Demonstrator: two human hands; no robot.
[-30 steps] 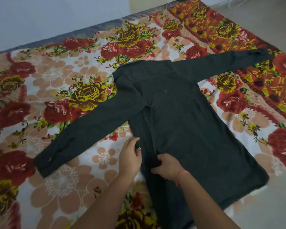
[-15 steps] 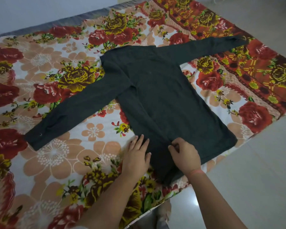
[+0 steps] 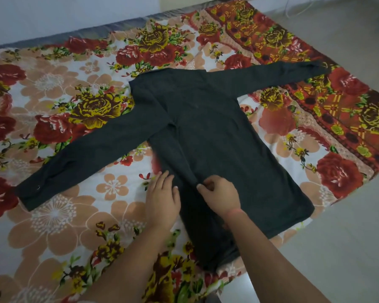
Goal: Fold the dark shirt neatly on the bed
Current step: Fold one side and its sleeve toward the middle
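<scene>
The hem (image 3: 219,256) lies nearest, at the bed's (image 3: 59,215) front edge, and the floor (image 3: 337,248) shows just beyond it on the right. Above the hem, both hands work the lower body of the shirt (image 3: 217,132).

The left grip (image 3: 163,200) lies flat with straight fingers, holding nothing, and presses where the shirt's side edge meets the sheet. The right grip (image 3: 220,196), with a pink band (image 3: 234,212) at the wrist, has its fingers curled. It seems to pinch a raised ridge of cloth near the middle of the body.

This looks like smoothing before the first fold. To do it well:

- Keep the flat hand pinning the edge so the body cannot creep sideways.
- Draw the pinched ridge out toward the free side, not up, until the lengthwise crease is gone.
- The knit looks soft and limp, so a hard tug would likely drag the whole garment off square.

The shirt lies flat and spread on the floral sheet. It is dark charcoal and long-sleeved, and its body runs away from the viewer at a slant. A crease runs from the pinch up toward the armpit of the near sleeve (image 3: 92,158), which reaches down to the left. The far sleeve (image 3: 271,77) stretches out to the right. The collar (image 3: 169,77) lies farthest off, turned under or flat; I cannot tell which.
</scene>
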